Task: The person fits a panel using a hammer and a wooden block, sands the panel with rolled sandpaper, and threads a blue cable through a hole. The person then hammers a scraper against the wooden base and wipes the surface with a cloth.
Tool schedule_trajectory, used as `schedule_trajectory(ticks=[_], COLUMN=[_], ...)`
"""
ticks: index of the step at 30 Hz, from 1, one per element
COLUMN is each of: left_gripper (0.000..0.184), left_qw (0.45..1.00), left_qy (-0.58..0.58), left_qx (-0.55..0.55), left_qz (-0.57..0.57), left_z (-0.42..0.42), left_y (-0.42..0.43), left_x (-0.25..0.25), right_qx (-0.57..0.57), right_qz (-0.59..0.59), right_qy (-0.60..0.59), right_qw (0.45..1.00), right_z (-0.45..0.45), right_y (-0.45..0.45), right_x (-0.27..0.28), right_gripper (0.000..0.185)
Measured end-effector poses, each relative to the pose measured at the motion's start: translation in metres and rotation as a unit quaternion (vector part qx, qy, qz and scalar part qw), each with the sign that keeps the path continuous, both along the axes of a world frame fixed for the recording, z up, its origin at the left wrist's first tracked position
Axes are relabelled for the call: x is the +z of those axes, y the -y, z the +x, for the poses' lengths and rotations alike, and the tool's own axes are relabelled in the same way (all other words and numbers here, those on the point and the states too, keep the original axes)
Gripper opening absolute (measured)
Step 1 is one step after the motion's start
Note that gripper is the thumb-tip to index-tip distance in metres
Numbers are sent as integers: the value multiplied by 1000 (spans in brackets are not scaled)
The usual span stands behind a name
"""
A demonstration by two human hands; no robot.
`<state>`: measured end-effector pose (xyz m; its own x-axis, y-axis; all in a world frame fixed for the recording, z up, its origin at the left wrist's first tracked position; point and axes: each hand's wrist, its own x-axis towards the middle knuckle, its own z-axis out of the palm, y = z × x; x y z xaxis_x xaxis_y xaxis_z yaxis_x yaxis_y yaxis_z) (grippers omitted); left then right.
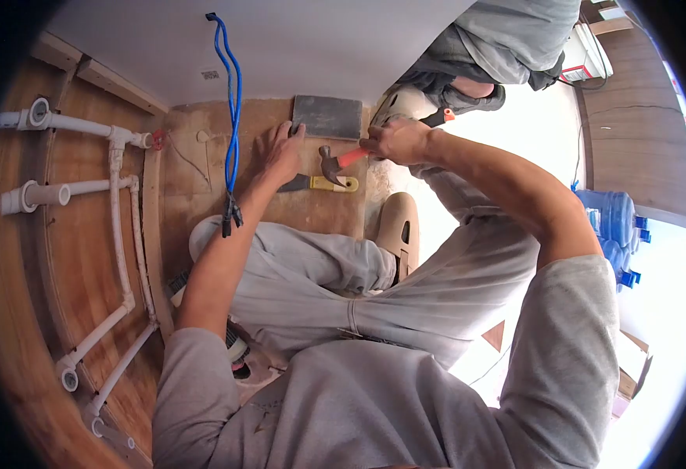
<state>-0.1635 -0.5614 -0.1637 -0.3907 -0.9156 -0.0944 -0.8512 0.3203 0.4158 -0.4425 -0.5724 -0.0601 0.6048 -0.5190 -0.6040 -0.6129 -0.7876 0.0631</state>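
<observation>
A dark grey rectangular piece (327, 116) lies flat on the brown wooden floor panel (194, 180), against the pale wall. At its left edge rests my left hand (283, 152), fingers apart and touching it. My right hand (399, 141) is wrapped round the handle of a claw hammer (332, 164) with a red-orange grip; the metal head points left, just below the grey piece. Under the hammer head lies a putty knife (334, 184) with a yellow handle, its blade toward my left forearm.
Blue cables (234, 117) hang from the wall at upper left. White pipes (116, 211) run along the wooden wall on the left. Another person in grey clothing (507, 39) is at the upper right. Blue water bottles (610, 219) stand at the right.
</observation>
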Motion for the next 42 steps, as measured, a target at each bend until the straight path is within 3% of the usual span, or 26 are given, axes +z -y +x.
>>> schedule_trajectory(ticks=[10,13,16,19,20,23,27,28,31,35,38,41,42], left_gripper=[61,62,63,63,63,66,71,72,72,69,60,46,42], left_qw=[997,995,993,993,994,995,996,996,997,997,996,994,993], left_qy=[28,45,56,49,42,24,29,31,35,18,3,-23,-31], left_qx=[-69,-86,-86,-89,-86,-79,-74,-78,-67,-71,-72,-65,-65], left_qz=[-8,-35,-50,-56,-55,-50,-35,-36,-34,-40,-54,-88,-93], left_z=[-39,-34,-35,-34,-36,-37,-29,-29,-30,-30,-28,-29,-28], left_y=[-8,-5,-5,-5,-5,-4,-6,-5,-7,-2,-4,-2,-2], left_x=[12,4,2,0,-4,-9,-3,-1,-5,-8,-9,-3,1], right_qx=[30,7,-32,13,74,91,90,86,22,0,-63,19,25], right_qz=[-17,7,27,-17,-13,-1,25,32,7,13,45,11,2], right_qy=[27,59,-92,69,142,50,63,-27,-4,61,-58,-37,1], right_qw=[999,998,995,997,987,995,994,995,1000,998,995,999,1000], right_z=[-15,-10,-6,-25,-27,-13,-12,-21,-24,-24,-7,-31,-34], right_y=[-4,-8,9,6,4,-4,-9,-5,-6,-16,-11,-2,-2], right_x=[14,40,50,55,53,53,38,14,16,27,56,13,7], right_gripper=[48,34,38,38,34,32,33,33,31,31,28,44,37])
